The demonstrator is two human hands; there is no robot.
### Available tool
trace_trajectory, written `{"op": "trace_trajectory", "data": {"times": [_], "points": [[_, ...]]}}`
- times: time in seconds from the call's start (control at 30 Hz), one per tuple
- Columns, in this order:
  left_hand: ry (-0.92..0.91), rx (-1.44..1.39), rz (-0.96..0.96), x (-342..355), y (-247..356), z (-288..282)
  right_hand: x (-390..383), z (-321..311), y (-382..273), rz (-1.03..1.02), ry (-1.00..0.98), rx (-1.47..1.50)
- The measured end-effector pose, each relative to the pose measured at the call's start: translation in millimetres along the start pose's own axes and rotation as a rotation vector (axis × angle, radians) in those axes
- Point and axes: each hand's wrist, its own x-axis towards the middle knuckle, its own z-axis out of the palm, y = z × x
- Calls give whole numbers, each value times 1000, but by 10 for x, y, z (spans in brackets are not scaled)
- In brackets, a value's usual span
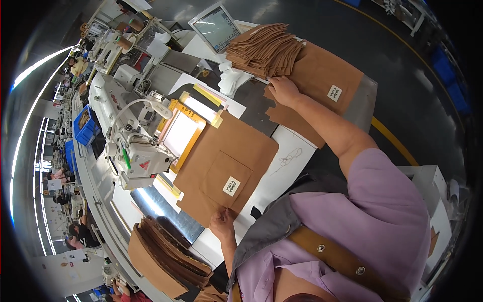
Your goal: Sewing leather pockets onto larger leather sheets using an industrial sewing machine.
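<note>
Left hand (223,224): at the lower edge of the brown panel, fingers curled in and touching it; whether they pinch the material cannot be told.
Right hand (283,90): stretched out to the near edge of the brown stack, fingers bent and touching there; whether it grips a piece cannot be told.
Brown panel (241,136): flat on the white counter (271,183), in front of the sewing machine (143,156), its upper left side right beside the yellow frame (188,128).
Pocket (236,165): a squarish brown patch on that panel, bearing a small pale label (231,186) with dark print.
Brown stack (264,49): many thin pieces fanned out in a slanting pile, just below the screen (216,30).
Second panel (322,65): brown, beside the stack and partly under it, with its own pale label (334,93); the right forearm passes over its lower part.
White cloth (233,80): crumpled, near the stack.
Loose thread (289,158): tangled on the counter, right of the brown panel.
Folded brown pieces (158,259): bundled at lower left, beyond the left hand.
</note>
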Motion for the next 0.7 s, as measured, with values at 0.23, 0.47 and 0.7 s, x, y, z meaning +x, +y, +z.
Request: {"op": "trace_trajectory", "data": {"times": [0.23,0.47,0.7], "points": [[50,27,-68,-96,-3,52,284,219,-130,211,-84,35],[84,-70,-92,-150,73,91,307,116,-157,239,70,175],[61,-277,-143,-175,-19,148,62,-905,-732,-69,-5,495]]}}
